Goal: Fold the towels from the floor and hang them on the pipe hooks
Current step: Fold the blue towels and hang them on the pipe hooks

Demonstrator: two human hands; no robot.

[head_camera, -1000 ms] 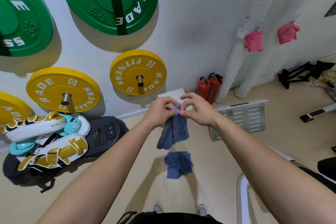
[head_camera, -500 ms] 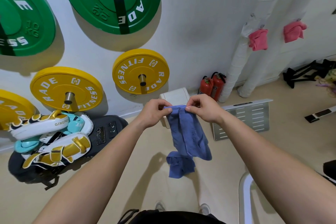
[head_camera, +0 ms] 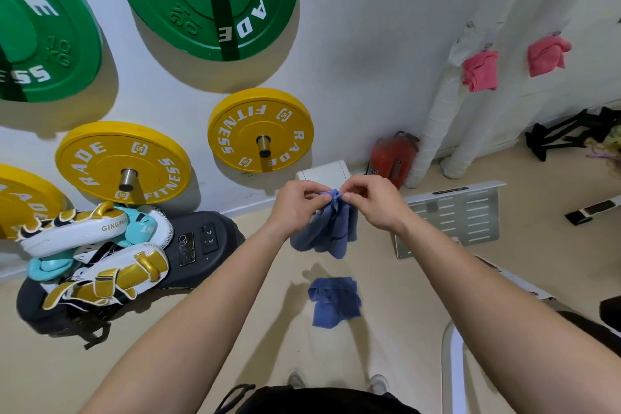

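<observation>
A blue towel (head_camera: 331,230) hangs bunched in the air before me. My left hand (head_camera: 297,208) and my right hand (head_camera: 371,200) pinch its top edge, fingertips almost touching. A second blue towel (head_camera: 334,301) lies crumpled on the beige floor right below. At the right, two white wrapped pipes (head_camera: 437,118) stand in the corner. A pink towel (head_camera: 479,70) hangs on the left pipe's hook and another pink towel (head_camera: 547,55) hangs further right.
Green and yellow weight plates (head_camera: 260,131) hang on the wall. Boxing pads (head_camera: 90,255) lie on a black machine at the left. Red fire extinguishers (head_camera: 391,158), a white box (head_camera: 324,171) and a grey metal plate (head_camera: 450,215) sit near the wall. White bench frame (head_camera: 452,363) at lower right.
Half a second ago my hands held the towel's top edge spread apart and it hung long. Now they have come together and the towel hangs shorter and bunched.
</observation>
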